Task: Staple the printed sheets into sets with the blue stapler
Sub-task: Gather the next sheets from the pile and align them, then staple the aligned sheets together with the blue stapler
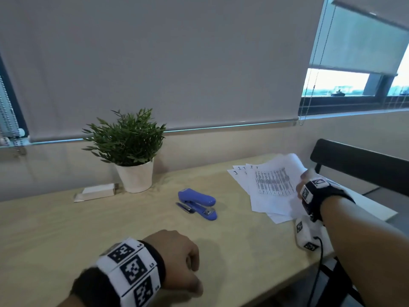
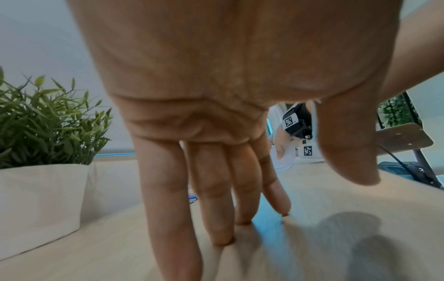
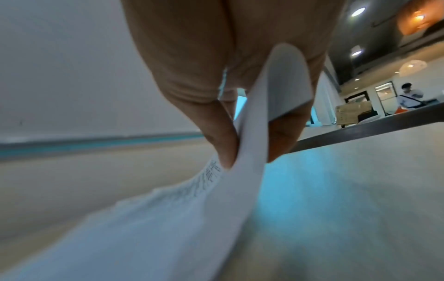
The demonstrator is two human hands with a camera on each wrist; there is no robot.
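The printed sheets (image 1: 269, 187) are pinched by the right hand (image 1: 306, 187); the blue stapler (image 1: 197, 203), leftward, lies nearer the relaxed, empty left hand (image 1: 177, 255).

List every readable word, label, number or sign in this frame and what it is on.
"IT": heading at the top of the printed sheets, repeated on the fanned pages; one reads only "J".
"L3": edge of the left wrist band; other tags too small.
Table text on the sheets: too blurred.
Square coded markers on both wrist bands: patterns, not text.
Blue stapler: no legible marking.
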